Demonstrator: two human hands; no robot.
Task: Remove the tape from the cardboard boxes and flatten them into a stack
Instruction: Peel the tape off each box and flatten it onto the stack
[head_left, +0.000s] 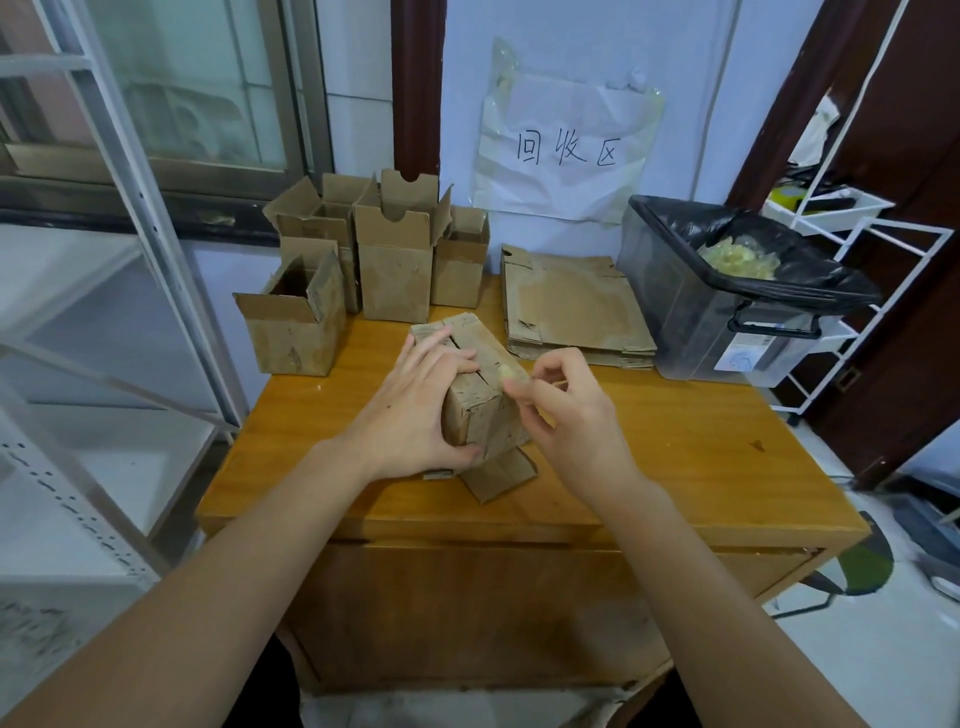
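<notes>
Mid-counter, our left hand (415, 410) grips the box (478, 384) while our right hand (566, 410) pinches tape (506, 373); next, we judge, peel it free.

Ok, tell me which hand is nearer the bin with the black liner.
Right. The right hand pinches tape beside the held box, on the side toward the bin; the left hand grips the box's far side.

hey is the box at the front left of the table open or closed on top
Open. The front-left box stands upright on the table with its top flaps raised and its dark inside showing.
</notes>
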